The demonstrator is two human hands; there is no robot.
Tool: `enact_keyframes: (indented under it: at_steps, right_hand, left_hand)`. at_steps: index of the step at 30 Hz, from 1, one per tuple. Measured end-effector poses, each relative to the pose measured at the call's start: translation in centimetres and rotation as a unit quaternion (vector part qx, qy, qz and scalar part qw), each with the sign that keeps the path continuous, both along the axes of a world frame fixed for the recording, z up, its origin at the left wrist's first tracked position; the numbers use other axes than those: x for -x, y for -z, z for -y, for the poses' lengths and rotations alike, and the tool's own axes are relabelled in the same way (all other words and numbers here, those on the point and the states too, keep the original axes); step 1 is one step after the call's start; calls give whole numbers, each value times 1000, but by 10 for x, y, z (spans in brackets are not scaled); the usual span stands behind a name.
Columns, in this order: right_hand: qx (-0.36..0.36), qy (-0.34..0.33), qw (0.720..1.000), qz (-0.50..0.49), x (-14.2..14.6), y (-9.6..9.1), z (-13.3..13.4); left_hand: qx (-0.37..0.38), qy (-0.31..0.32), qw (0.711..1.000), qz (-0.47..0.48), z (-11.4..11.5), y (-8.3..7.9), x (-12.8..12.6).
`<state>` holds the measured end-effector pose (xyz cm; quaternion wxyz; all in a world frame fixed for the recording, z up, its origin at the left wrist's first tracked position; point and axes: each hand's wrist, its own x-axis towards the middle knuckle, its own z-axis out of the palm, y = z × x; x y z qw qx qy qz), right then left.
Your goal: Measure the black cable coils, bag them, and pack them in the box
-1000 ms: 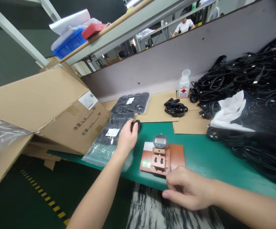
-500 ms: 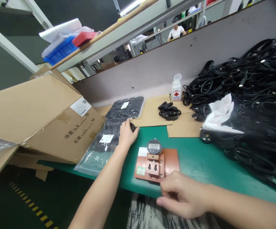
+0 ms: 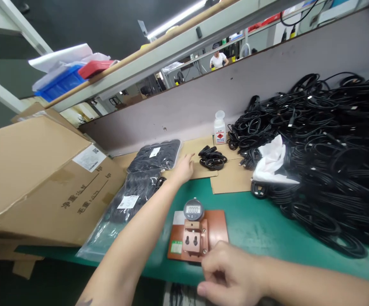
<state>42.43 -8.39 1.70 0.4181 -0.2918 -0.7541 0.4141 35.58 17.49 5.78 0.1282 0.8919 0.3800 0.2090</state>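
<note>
My left hand (image 3: 184,167) reaches out over a cardboard sheet (image 3: 200,149), fingers stretched and holding nothing, a little short of a small bundle of black cables (image 3: 212,157). A black ring-like part (image 3: 159,182) lies beside my left forearm at the edge of a plastic bag of black parts (image 3: 130,193). My right hand (image 3: 230,274) rests at the table's near edge with fingers curled, its fingertips touching the front of a brown fixture plate (image 3: 218,227) that carries a digital gauge (image 3: 193,209). I cannot make out anything in it.
A large pile of black cables (image 3: 324,144) with a white cloth (image 3: 271,163) fills the right side. A white bottle (image 3: 220,127) stands by the back wall. A second bag of parts (image 3: 155,155) and a big cardboard box (image 3: 40,170) sit left.
My left hand let go of the black ring part beside the bag and moved forward and right toward the small cable bundle. The view has shifted left. My right hand stayed by the fixture.
</note>
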Motion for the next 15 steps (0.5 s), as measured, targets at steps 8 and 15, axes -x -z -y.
enact_keyframes:
  at_steps: [8, 15]
  right_hand:
    - [18, -64, 998, 4, -9, 2, -13]
    - [25, -51, 998, 7, -7, 5, -13]
  left_hand:
    - [103, -4, 995, 1, -50, 11, -69]
    - [148, -74, 983, 80, -50, 10, -59]
